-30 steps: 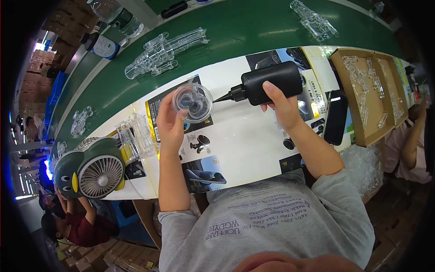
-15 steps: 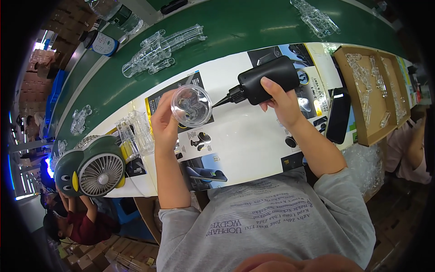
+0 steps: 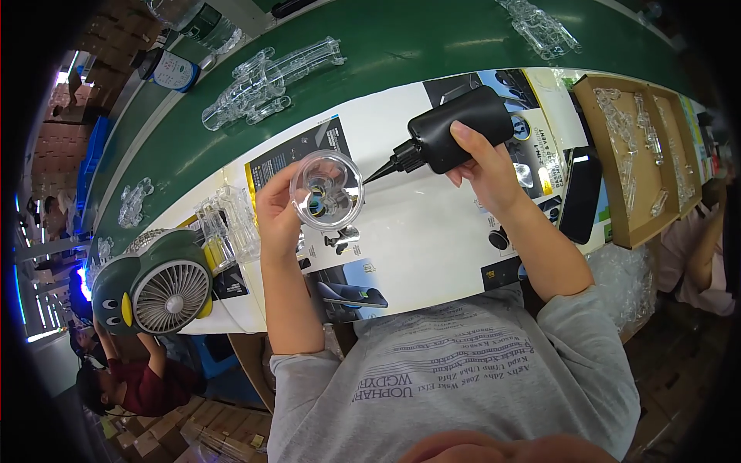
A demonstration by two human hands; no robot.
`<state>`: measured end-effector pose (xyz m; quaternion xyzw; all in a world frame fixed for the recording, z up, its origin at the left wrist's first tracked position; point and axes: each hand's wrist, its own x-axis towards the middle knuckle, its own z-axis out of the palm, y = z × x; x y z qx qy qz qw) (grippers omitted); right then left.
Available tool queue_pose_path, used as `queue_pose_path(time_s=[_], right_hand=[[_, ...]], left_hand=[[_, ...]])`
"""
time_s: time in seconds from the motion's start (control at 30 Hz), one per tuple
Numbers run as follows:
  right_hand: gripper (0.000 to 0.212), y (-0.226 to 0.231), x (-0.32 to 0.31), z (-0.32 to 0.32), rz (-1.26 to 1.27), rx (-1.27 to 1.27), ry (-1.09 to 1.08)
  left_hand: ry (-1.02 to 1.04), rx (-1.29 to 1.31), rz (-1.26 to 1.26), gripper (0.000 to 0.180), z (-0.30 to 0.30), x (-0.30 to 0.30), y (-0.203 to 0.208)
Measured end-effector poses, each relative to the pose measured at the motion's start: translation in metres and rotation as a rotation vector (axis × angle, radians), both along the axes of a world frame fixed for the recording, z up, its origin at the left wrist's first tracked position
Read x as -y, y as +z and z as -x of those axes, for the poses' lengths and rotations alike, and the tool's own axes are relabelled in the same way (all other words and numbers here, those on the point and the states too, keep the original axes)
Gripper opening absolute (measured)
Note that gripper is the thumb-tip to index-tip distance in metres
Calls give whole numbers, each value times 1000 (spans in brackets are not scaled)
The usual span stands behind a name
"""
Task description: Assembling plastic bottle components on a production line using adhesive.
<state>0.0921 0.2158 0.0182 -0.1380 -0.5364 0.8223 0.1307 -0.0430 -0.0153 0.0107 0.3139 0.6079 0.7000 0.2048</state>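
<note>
The left hand (image 3: 276,212) is partly hidden behind the clear round cup (image 3: 327,190) it holds up, so only some of its fingers show, curled on the rim. What sits inside the cup is hard to make out; small dark and yellow bits show through. The cup is see-through, held above the white counter (image 3: 432,224). The right hand (image 3: 482,166) has its fingers wrapped around a black squeeze bottle (image 3: 455,130). The thin tip points at the cup, just beside it. A penguin-shaped fan (image 3: 154,284) stands at the left.
</note>
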Motion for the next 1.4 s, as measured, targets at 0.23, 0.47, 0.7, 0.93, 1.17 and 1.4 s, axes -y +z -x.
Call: queue_pose_path(time_s=[0.23,0.47,0.7,0.93,1.17,1.4], right_hand=[[27,-2,2,-2,-24,-58,-54],[29,-4,0,-3,-34,-70,-33],[28,-4,0,-4,-42,-84,-6],[26,-2,-1,-5,-48,-131,20],[23,4,1,-4,-18,-116,1],[24,2,-2,-6,-59,-100,51]], left_hand=[[-62,44,-13,49,1,1,-2],[-55,133,46,52,-1,2,-1],[-48,195,2,54,-1,5,-6],[-295,193,-87,46,1,6,-2],[-335,191,-37,36,3,13,0],[-431,213,-45,35,1,11,5]])
